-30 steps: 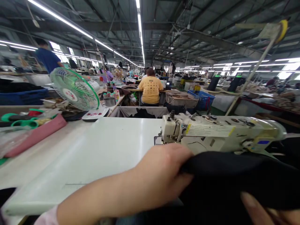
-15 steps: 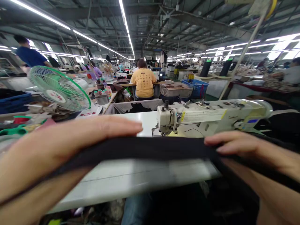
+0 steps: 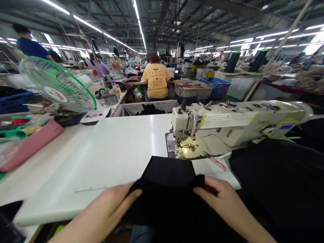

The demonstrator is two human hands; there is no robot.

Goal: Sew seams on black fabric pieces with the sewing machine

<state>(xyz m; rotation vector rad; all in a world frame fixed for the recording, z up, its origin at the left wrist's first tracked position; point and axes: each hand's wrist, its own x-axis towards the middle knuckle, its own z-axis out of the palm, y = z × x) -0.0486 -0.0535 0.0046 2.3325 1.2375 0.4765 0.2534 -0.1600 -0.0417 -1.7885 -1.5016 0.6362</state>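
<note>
A piece of black fabric [image 3: 168,170] spans both my hands, its far part lying on the white table [image 3: 121,145] and its near part hanging over the front edge. My left hand [image 3: 113,202] pinches its left side between thumb and fingers. At the right side my right hand [image 3: 217,192] grips a folded bit of the same cloth. Just beyond the fabric stands a white sewing machine [image 3: 186,121], its needle area lit and apart from the cloth. Thread snips [image 3: 215,161] with pink handles lie by the machine bed, beyond my right hand.
More black cloth [image 3: 275,175] is heaped at the right. A green-rimmed fan [image 3: 58,84] stands at the left, near a pink fabric piece [image 3: 35,143]. Ahead, a person in a yellow shirt [image 3: 156,79] sits facing away. A blue crate [image 3: 217,87] stands right of them.
Both hands have lowered and come closer together. The black fabric, earlier stretched as a band in front of the machine, now partly rests on the table. The snips have come into view.
</note>
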